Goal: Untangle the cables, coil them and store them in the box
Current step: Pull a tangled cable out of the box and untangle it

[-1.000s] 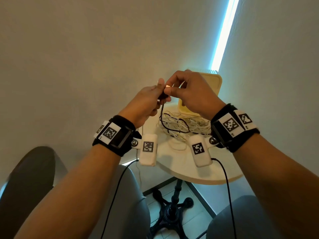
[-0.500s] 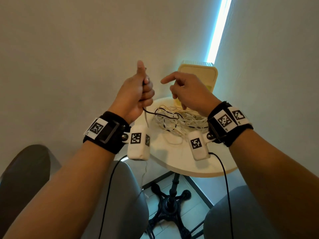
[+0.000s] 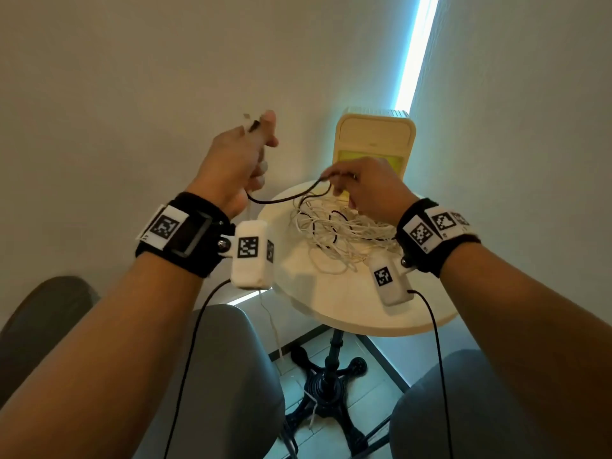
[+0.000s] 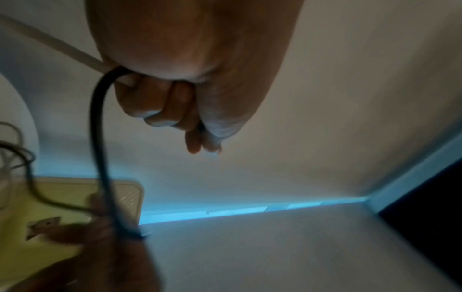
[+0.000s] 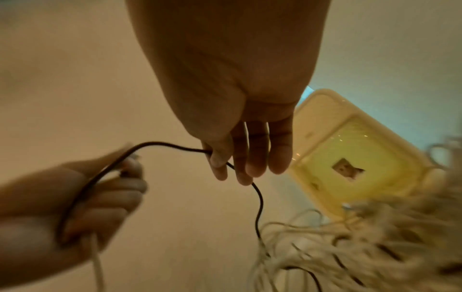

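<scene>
My left hand (image 3: 251, 150) is raised left of the table, its fist gripping the end of a black cable (image 3: 281, 200) together with a white cable (image 4: 50, 43). From the fist the black cable sags across to my right hand (image 3: 344, 183), which pinches it between thumb and fingers above the table. Beyond the right hand (image 5: 237, 158) the black cable (image 5: 258, 207) drops into a tangle of white cables (image 3: 337, 230) lying on the round table (image 3: 347, 313). An open yellowish box (image 3: 374, 140) stands at the table's far edge, behind the right hand.
The small round table stands in a wall corner on a black pedestal foot (image 3: 328, 385). A thin white cable (image 3: 273, 326) hangs from the left hand toward the floor. My knees (image 3: 231, 376) sit close under the table's near edge.
The hands were together pinching the cable ends; now the left hand has risen up and leftward with them, while the right hand has moved down along the black cable toward the tangle.
</scene>
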